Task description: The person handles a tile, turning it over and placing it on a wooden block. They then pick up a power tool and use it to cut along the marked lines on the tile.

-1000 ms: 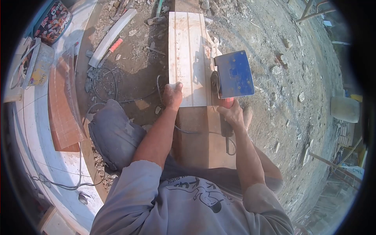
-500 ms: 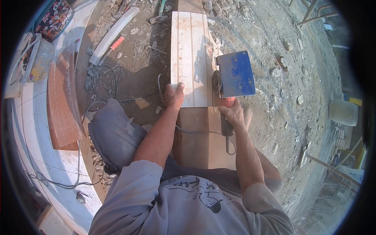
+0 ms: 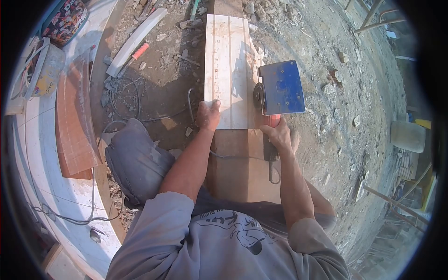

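Observation:
A pale panel with brown lengthwise stripes (image 3: 223,70) lies on a long wooden beam (image 3: 231,168). My left hand (image 3: 209,115) grips the panel's near left corner, thumb on top and fingers at the edge. My right hand (image 3: 279,134) is wrapped round the red and dark body of a power tool (image 3: 274,120). A blue plate (image 3: 282,87) is fixed to the tool and covers part of it. The tool's round disc (image 3: 259,95) is at the panel's right edge; whether it touches the panel cannot be made out.
Left are a bent brown sheet (image 3: 77,116), a cable (image 3: 137,95), a red-handled tool (image 3: 139,51), a white strip (image 3: 135,42) and a tub (image 3: 65,21). Rubble covers the ground. At the right are a pale container (image 3: 407,136) and poles (image 3: 394,203).
The view has shifted very slightly. Both hands, the panel and the tool keep nearly the same places.

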Demonstrator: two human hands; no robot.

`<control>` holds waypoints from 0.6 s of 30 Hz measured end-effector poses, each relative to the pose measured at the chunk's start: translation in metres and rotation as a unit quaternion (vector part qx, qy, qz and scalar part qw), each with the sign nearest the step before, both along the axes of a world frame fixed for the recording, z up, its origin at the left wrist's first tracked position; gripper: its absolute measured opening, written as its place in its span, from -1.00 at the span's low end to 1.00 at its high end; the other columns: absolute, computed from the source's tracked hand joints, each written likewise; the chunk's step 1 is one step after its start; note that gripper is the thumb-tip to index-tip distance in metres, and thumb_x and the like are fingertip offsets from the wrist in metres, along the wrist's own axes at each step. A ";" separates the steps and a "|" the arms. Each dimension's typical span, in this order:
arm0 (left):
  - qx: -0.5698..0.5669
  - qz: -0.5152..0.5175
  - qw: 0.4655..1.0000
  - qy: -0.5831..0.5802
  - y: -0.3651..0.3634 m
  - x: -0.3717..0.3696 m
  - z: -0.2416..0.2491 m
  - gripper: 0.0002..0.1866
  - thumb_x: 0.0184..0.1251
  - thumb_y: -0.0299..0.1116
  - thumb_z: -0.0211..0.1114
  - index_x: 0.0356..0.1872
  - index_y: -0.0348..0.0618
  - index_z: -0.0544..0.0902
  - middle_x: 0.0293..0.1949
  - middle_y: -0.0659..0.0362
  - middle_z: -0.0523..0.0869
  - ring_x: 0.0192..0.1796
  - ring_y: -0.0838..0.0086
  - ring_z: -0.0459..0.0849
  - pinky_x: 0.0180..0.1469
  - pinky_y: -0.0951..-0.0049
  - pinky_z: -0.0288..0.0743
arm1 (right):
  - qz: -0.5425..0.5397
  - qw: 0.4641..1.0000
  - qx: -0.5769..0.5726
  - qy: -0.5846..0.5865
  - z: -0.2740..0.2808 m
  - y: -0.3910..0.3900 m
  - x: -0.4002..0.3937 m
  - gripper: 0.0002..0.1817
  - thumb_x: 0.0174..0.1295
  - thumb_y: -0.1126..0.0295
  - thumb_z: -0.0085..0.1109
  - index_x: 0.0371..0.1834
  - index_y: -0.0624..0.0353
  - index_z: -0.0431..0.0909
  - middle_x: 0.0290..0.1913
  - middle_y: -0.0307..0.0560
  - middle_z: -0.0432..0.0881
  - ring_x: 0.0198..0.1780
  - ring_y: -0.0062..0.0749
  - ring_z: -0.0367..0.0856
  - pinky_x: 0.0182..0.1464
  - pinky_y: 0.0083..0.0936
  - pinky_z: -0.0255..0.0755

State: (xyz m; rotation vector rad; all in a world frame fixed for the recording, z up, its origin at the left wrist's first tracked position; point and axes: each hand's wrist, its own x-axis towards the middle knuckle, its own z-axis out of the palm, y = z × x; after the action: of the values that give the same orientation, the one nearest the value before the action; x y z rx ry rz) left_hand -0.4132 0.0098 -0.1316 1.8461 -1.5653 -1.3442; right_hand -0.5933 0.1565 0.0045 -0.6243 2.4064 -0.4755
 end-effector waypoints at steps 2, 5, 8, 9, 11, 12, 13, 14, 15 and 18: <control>-0.014 0.001 1.000 0.000 0.000 0.000 -0.004 -0.40 0.28 0.13 0.36 -0.03 -0.28 0.55 -0.01 -0.16 0.71 0.10 -0.09 0.67 0.14 -0.02 0.48 | -0.003 1.000 -0.005 -0.004 0.002 -0.001 0.001 -0.16 -0.16 0.03 0.43 0.12 0.47 0.45 -0.02 0.40 0.67 0.05 0.13 0.69 0.14 -0.19 0.52; -0.020 0.000 1.000 -0.013 0.000 0.000 0.005 -0.40 0.28 0.12 0.37 -0.03 -0.29 0.55 -0.01 -0.18 0.70 0.10 -0.11 0.66 0.15 -0.03 0.48 | 0.000 1.000 -0.010 0.014 -0.015 0.003 -0.006 -0.16 -0.16 0.03 0.44 0.11 0.47 0.45 -0.05 0.39 0.68 0.00 0.12 0.71 0.11 -0.20 0.53; -0.016 -0.002 1.000 -0.022 0.000 0.000 0.009 -0.40 0.28 0.11 0.38 -0.03 -0.31 0.55 -0.01 -0.21 0.69 0.10 -0.13 0.66 0.15 -0.04 0.48 | 0.003 1.000 -0.004 0.012 0.000 -0.001 0.001 -0.15 -0.16 0.04 0.43 0.13 0.48 0.45 -0.06 0.39 0.68 -0.01 0.11 0.71 0.10 -0.19 0.53; -0.016 -0.001 1.000 -0.022 0.000 0.000 0.009 -0.40 0.28 0.11 0.38 -0.03 -0.31 0.55 -0.01 -0.21 0.69 0.10 -0.13 0.66 0.15 -0.04 0.48 | 0.004 1.000 -0.003 0.013 0.002 -0.002 0.002 -0.15 -0.16 0.04 0.43 0.13 0.48 0.45 -0.06 0.39 0.68 -0.01 0.11 0.71 0.10 -0.19 0.53; -0.018 -0.004 1.000 -0.019 0.000 0.000 0.008 -0.39 0.28 0.11 0.38 -0.04 -0.34 0.55 0.00 -0.23 0.68 0.11 -0.14 0.65 0.16 -0.03 0.48 | -0.001 1.000 -0.010 0.000 0.005 -0.003 0.003 -0.14 -0.16 0.05 0.43 0.16 0.49 0.44 -0.06 0.38 0.69 -0.01 0.11 0.71 0.10 -0.18 0.53; -0.017 -0.003 1.000 -0.019 0.000 0.000 0.008 -0.39 0.28 0.11 0.38 -0.04 -0.34 0.55 0.00 -0.23 0.68 0.11 -0.14 0.65 0.16 -0.03 0.48 | -0.001 1.000 -0.009 0.000 0.007 -0.004 0.004 -0.14 -0.16 0.05 0.43 0.16 0.49 0.44 -0.06 0.38 0.69 -0.01 0.11 0.71 0.10 -0.18 0.53; -0.023 -0.002 1.000 -0.016 0.000 0.000 0.008 -0.39 0.28 0.10 0.38 -0.05 -0.35 0.55 -0.01 -0.24 0.68 0.11 -0.14 0.65 0.16 -0.02 0.48 | -0.008 1.000 -0.009 -0.014 0.008 -0.005 0.004 -0.13 -0.16 0.05 0.42 0.17 0.49 0.44 -0.06 0.37 0.69 -0.01 0.11 0.72 0.10 -0.19 0.53; -0.028 -0.001 1.000 -0.014 0.000 0.000 0.008 -0.40 0.28 0.09 0.38 -0.06 -0.36 0.56 -0.02 -0.25 0.69 0.10 -0.15 0.66 0.15 -0.02 0.49 | -0.017 0.999 -0.008 -0.027 0.009 -0.005 0.004 -0.13 -0.16 0.06 0.42 0.18 0.50 0.44 -0.05 0.36 0.69 -0.01 0.11 0.72 0.10 -0.19 0.53; -0.028 -0.002 1.000 -0.014 0.000 -0.001 0.009 -0.40 0.28 0.09 0.38 -0.06 -0.36 0.56 -0.02 -0.25 0.69 0.10 -0.15 0.66 0.15 -0.02 0.49 | -0.017 0.999 -0.008 -0.027 0.003 -0.004 0.001 -0.13 -0.16 0.06 0.42 0.18 0.50 0.44 -0.05 0.36 0.69 -0.01 0.11 0.72 0.10 -0.19 0.53; -0.022 0.003 1.000 -0.005 0.000 -0.001 0.009 -0.42 0.28 0.07 0.38 -0.08 -0.36 0.56 -0.04 -0.25 0.69 0.08 -0.15 0.66 0.14 -0.01 0.50 | -0.008 1.000 -0.003 0.000 -0.011 0.000 -0.006 -0.13 -0.16 0.06 0.42 0.18 0.49 0.44 -0.03 0.37 0.69 0.03 0.10 0.70 0.11 -0.20 0.52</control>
State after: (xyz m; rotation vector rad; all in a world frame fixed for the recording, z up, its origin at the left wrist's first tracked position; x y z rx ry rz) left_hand -0.4141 0.0098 -0.1227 1.8330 -1.5801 -1.2902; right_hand -0.5990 0.1563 -0.0070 -0.6087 2.4119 -0.4907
